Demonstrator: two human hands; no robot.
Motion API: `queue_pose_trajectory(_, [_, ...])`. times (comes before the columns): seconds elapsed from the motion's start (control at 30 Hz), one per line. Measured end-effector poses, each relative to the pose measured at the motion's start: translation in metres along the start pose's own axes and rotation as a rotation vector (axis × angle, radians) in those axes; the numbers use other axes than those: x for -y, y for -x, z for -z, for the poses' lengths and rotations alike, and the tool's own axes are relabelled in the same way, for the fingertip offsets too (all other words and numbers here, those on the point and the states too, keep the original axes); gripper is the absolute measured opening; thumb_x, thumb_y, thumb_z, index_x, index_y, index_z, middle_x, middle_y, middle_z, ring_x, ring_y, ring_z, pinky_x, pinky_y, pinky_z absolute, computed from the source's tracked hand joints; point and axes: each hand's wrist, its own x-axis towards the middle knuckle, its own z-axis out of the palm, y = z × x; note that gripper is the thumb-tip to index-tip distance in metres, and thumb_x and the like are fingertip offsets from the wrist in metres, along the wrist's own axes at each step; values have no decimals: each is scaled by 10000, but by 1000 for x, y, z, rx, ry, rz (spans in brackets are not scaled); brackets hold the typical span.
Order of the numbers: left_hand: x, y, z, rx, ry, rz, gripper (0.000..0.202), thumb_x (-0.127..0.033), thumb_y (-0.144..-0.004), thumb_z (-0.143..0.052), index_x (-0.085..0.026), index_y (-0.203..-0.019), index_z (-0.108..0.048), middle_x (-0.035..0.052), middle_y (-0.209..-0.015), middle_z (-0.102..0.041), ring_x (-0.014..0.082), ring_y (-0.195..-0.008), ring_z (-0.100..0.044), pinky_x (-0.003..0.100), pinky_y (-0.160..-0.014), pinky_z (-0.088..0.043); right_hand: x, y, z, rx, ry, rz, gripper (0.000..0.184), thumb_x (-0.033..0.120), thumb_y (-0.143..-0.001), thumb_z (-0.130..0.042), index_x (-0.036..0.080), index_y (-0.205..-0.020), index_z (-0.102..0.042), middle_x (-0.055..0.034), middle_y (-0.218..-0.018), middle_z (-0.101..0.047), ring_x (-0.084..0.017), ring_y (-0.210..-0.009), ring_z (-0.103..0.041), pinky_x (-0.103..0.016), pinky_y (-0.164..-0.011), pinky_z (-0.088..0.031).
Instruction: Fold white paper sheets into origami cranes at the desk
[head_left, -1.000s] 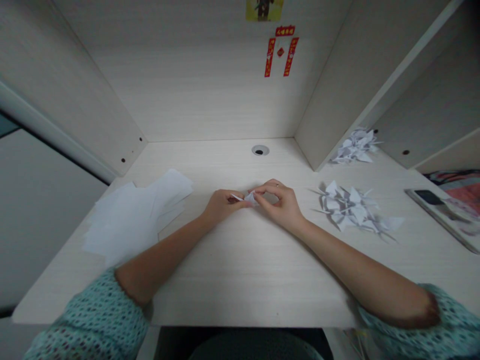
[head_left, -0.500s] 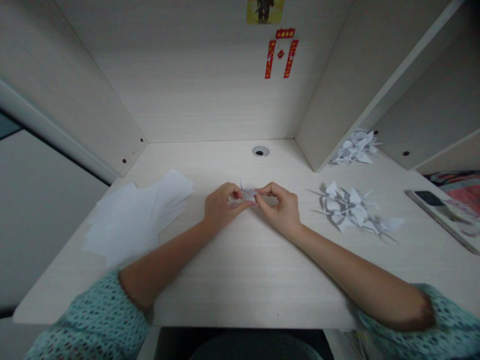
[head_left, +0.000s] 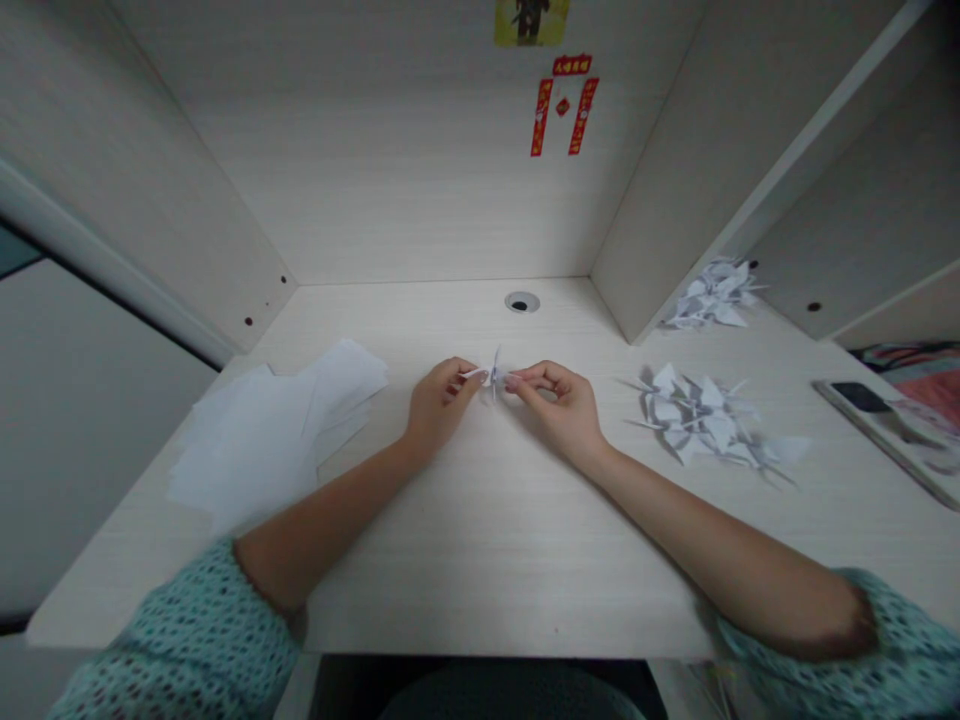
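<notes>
A small white folded paper crane (head_left: 494, 377) is held between my two hands above the middle of the desk. My left hand (head_left: 442, 402) pinches one side of it between thumb and fingers. On the other side, my right hand (head_left: 561, 402) pinches its opposite part with thumb and forefinger. Thin points of paper stick up and down from the crane between the fingertips. To the right of my right hand lies a pile of folded paper cranes (head_left: 701, 412). Left of my left hand, flat white paper sheets (head_left: 255, 440) lie in a loose, overlapping stack.
Another heap of paper cranes (head_left: 716, 293) sits at the back right beside the upright panel (head_left: 667, 200). A phone (head_left: 885, 430) lies near the right edge, close to a reddish cloth (head_left: 930, 385). The desk (head_left: 442, 580) has a round cable hole (head_left: 522, 302) near its back wall.
My fingertips have moved slightly apart, and the paper crane now shows between them with its points spread up and down. The piles and sheets stay where they were.
</notes>
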Motion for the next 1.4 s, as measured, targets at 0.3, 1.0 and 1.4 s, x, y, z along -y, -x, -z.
queue_pose_trajectory(0.3, [2,1,-2,-19,-21,-153,244,-391,-839,-587,-189,-708,-633,3,-754,-647,128,-736,-582,233,-683,-438,-6,2,4,23,314,194,183,339,-838,-611,230,-945,-712,-46,-867,-734,-195,-773,-645,-336,-741,-481])
queue_pose_trajectory(1.0, [-9,4,3,211,-255,-98,329,-394,-925,-391,-191,-711,-537,-28,-631,-541,116,-613,-487,237,-599,-321,-1,-2,4,136,471,231,252,384,-877,-542,199,-714,-595,-29,-699,-613,-180,-703,-561,-299,-668,-398])
queue_pose_trajectory(1.4, [4,-6,3,282,322,5,345,-476,-855,-468,-177,-692,-527,3,-664,-567,134,-660,-542,250,-671,-423,-8,-10,3,297,-102,-17,405,587,-826,-526,205,-692,-528,21,-623,-498,-137,-604,-449,-273,-595,-349])
